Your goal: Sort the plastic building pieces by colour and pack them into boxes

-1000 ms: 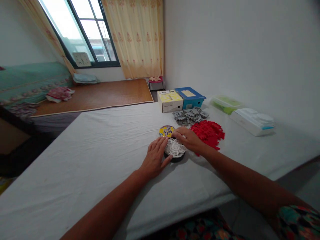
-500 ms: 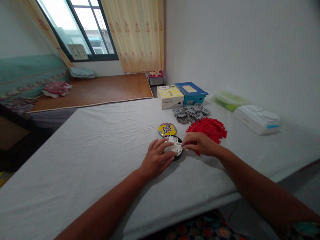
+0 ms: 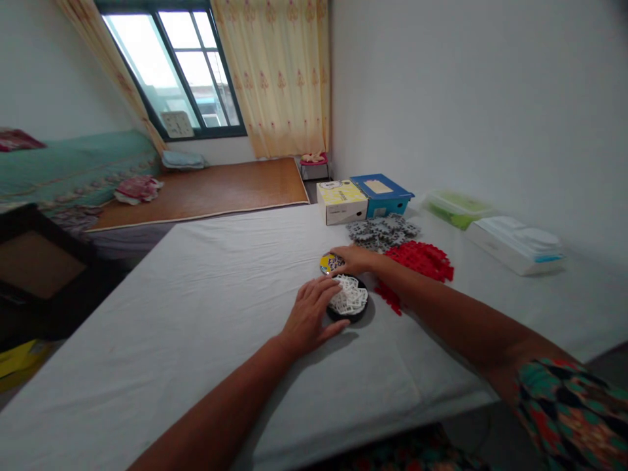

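A round black container point(image 3: 354, 316) full of white plastic pieces point(image 3: 349, 296) stands on the white-covered table. My left hand point(image 3: 310, 315) rests at its left side, thumb and fingers apart around the rim. Just behind the container lies a round yellow lid point(image 3: 330, 262) with dark lettering. My right hand point(image 3: 354, 259) reaches over the lid's right part, its fingers on the lid's edge. Red plastic pieces point(image 3: 422, 260) are heaped to the right, partly under my right forearm. Grey pieces point(image 3: 383, 230) are piled behind them.
Behind the grey pile stand a yellow-and-white box point(image 3: 342, 203) and a blue box point(image 3: 383, 193). Along the wall are a clear container with green contents point(image 3: 456, 208) and a white box point(image 3: 515, 245). The table point(image 3: 196, 294) stretches out to the left.
My right hand has moved from the container's right rim back and left onto the yellow lid. My left hand has spread off the white pieces to the container's side. The view has shifted slightly.
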Tool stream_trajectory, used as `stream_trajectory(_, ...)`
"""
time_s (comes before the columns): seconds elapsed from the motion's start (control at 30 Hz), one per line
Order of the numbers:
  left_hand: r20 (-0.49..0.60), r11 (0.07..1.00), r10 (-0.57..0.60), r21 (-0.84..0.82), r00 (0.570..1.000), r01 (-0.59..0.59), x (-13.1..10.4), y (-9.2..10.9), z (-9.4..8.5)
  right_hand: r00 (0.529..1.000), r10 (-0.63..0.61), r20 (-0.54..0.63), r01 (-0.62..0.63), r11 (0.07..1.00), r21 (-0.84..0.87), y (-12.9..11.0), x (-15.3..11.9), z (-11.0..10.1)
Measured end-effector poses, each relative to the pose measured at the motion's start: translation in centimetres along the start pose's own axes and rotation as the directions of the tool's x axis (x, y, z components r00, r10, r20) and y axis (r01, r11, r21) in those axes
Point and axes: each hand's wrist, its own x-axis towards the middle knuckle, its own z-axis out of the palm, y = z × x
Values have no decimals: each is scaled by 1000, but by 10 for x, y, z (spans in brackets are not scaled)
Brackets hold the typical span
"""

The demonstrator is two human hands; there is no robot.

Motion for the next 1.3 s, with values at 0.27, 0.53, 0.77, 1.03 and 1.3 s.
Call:
stream_trajectory(0.27,49,976,-209,-48,977,211,0,-5,19,990,111,-90,-95,982,163,11,-17,-23)
stream_trajectory(0.53,-33,904,-402,-174,915,391,7,-21,30,954,-247,-170,272,951,147,-23,-71,-23)
stream_trajectory(0.77,-6,845,-482,-265,876,464,6,-24,30,969,-181,-171,186,982,16,-37,-65,3)
stream_trajectory(1.03,36,813,-530,-261,847,520,9,-26,24,948,-94,-304,95,995,-11,-50,-70,36)
stream_trajectory(1.3,24,866,-457,-217,889,451,-1,-43,27,942,-96,-322,98,995,-9,-57,-69,32)
